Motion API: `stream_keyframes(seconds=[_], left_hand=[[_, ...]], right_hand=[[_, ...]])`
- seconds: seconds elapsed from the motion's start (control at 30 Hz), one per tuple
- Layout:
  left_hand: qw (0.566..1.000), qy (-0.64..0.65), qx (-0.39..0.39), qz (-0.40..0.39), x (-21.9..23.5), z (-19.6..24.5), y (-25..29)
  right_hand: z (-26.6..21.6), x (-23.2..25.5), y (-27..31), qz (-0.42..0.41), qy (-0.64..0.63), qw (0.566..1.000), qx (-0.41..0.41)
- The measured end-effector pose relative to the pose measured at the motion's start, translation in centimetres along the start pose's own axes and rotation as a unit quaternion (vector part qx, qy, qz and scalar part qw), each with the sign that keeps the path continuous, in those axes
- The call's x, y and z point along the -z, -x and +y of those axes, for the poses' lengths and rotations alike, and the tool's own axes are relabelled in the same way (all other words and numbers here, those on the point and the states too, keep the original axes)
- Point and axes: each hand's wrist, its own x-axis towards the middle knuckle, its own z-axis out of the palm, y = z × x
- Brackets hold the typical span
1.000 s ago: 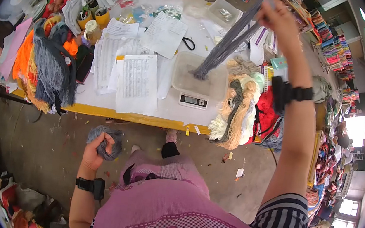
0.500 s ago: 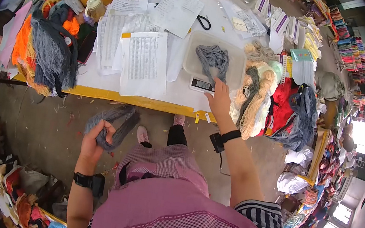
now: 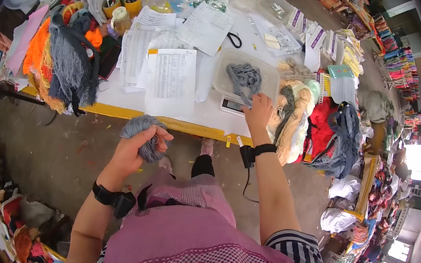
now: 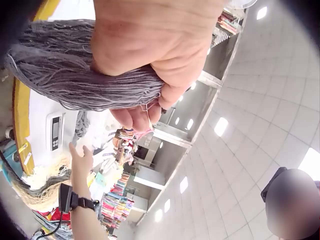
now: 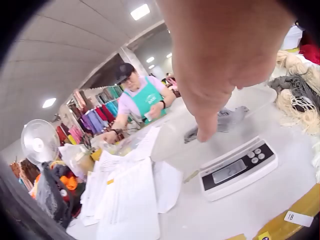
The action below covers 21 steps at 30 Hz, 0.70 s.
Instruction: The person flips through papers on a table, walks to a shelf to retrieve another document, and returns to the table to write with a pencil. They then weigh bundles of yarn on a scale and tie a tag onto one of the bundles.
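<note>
Grey yarn (image 3: 243, 77) lies looped in a clear plastic tub (image 3: 220, 83) on a small digital scale (image 3: 233, 105). My right hand (image 3: 259, 111) is at the tub's near edge, its fingers at the yarn's near end; whether they pinch it I cannot tell. In the right wrist view one fingertip (image 5: 205, 132) points down beside the yarn (image 5: 227, 120), above the scale's display (image 5: 229, 171). My left hand (image 3: 135, 148) grips a bundle of grey yarn (image 3: 140, 123) in front of the table's edge. The left wrist view shows its fingers curled round the strands (image 4: 95, 90).
Printed sheets (image 3: 172, 82) lie left of the tub. Cream skeins (image 3: 296, 121), red yarn (image 3: 321, 127) and dark grey yarn (image 3: 346, 135) are at the right. Orange and grey yarn (image 3: 70, 56) hangs at the left edge. Another person (image 5: 145, 95) stands across the table.
The right hand has come down from holding the grey yarn up high, and that yarn now lies in the tub. The left hand has moved up and right with its bundle, closer to the table edge.
</note>
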Motion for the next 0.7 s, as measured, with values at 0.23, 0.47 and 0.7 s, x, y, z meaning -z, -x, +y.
stream_keyframes(seconds=[0.23,0.47,0.7], left_hand=[[1.0,0.001,0.021,0.022,1.1,-1.2,0.6],[0.997,0.081,-0.009,-0.019,-2.1,-0.4,-0.2],[0.989,-0.078,-0.087,-0.092,-5.0,1.4,-0.5]], right_hand=[[-0.1,-0.9,2.1,0.005,-0.018,0.999,0.035],[-10.7,6.1,2.4,-0.265,-0.448,0.853,-0.035],[-18.9,14.7,0.7,-0.406,-0.532,0.738,-0.088]])
